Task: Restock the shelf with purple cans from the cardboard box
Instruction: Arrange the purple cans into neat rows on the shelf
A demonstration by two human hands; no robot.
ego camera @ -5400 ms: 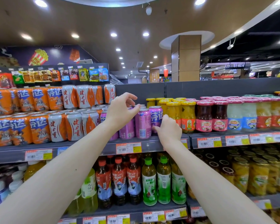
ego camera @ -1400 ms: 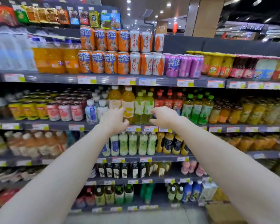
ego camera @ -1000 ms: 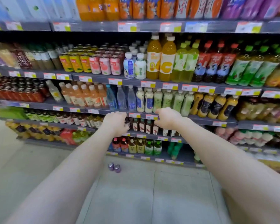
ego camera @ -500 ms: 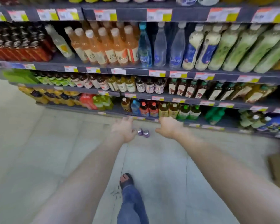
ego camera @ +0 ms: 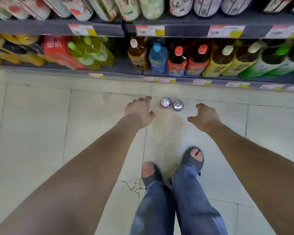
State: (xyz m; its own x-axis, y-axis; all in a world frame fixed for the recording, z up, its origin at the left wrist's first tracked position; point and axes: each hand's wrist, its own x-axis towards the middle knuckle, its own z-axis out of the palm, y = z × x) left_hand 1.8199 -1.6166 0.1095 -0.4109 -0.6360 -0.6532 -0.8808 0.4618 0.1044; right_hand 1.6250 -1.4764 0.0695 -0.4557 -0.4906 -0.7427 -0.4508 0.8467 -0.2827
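Since half a second ago my view has tipped steeply down: the upper shelves have slid out of frame, the two cans sit much closer below me, and both my feet now show where only one did. Largest in view is the tiled floor (ego camera: 32, 133), pale, with a crack near my left foot. Above it runs the bottom shelf (ego camera: 119, 67), stocked with big bottles (ego camera: 176, 60) standing upright, red, blue, white and green caps toward me, and wrapped multipacks (ego camera: 85, 53) at the left. My bare forearms reach forward and down. Jeans (ego camera: 185, 200) and grey open-toed sandals (ego camera: 192, 158) sit at the lower middle. My left hand (ego camera: 140, 112) hovers just left of the cans, fingers spread and loose, gripping nothing. My right hand (ego camera: 204, 116) hovers just to their right, fingers curled apart, likewise empty. Between them the two purple cans (ego camera: 171, 103) stand upright on the floor, touching each other, silver tops up, just before the shelf edge.
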